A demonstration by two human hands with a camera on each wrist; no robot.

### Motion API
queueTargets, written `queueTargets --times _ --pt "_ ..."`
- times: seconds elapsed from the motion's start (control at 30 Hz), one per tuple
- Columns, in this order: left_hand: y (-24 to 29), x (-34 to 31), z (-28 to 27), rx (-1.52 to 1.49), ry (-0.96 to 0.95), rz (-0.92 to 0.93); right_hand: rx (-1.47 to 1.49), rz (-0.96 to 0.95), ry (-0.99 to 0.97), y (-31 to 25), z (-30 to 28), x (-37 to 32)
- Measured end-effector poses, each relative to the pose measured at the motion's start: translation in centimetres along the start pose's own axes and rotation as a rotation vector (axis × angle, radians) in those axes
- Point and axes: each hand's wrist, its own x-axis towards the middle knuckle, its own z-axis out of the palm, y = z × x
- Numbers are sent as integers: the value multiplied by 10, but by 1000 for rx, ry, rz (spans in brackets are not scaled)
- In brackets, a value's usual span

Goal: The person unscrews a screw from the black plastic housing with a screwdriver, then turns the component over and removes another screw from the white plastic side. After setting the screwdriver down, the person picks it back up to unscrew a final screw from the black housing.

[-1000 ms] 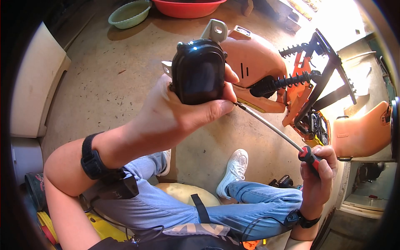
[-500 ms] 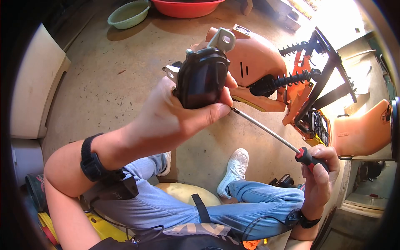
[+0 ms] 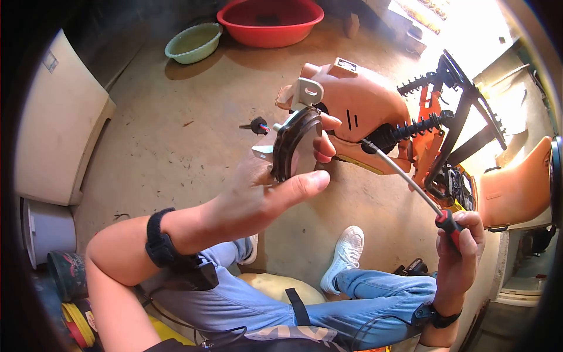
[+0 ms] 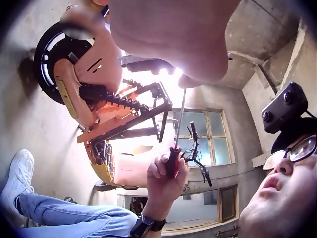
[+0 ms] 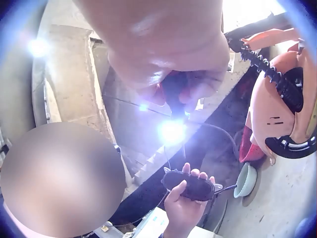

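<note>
My left hand [image 3: 252, 188] grips a rounded black display unit [image 3: 298, 141], its glossy face turned nearly edge-on in the head view. A pale metal tab [image 3: 311, 91] with a slot sticks up from its top, and another tab [image 3: 263, 152] shows by the wrist side. Behind it a black plug [image 3: 258, 125] hangs on coloured wires. My right hand [image 3: 460, 249] holds a screwdriver [image 3: 448, 226] by its red-and-black handle, the long shaft slanting up to the left. The tip stands apart from the display unit. In the right wrist view the display unit [image 5: 190, 186] lies across the left fingers.
A partly stripped orange scooter [image 3: 363, 102] with exposed springs and a black frame lies ahead to the right. Behind stand a red basin [image 3: 270, 35] and a green basin [image 3: 193, 44]. A white cabinet-like body [image 3: 64, 123] is at left, a paint-marked bucket [image 3: 65, 273] below it.
The left hand has turned the display unit from face-on to nearly edge-on. The screwdriver tip has moved from beside the left thumb away to the right. The head view has shifted a little.
</note>
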Motion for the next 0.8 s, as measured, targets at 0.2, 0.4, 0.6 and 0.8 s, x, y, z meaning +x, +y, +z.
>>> queueTargets --times 0.2,0.4,0.6,0.8 --pt "-5 -1 1 69 -53 46 139 -2 -2 2 -1 0" --pt "-14 2 -2 235 -95 260 206 7 -78 2 -3 -2" --pt "-15 6 -1 277 -89 375 151 -33 -111 0 3 1" --pt "-6 9 0 349 -105 481 132 -54 -102 0 7 0"
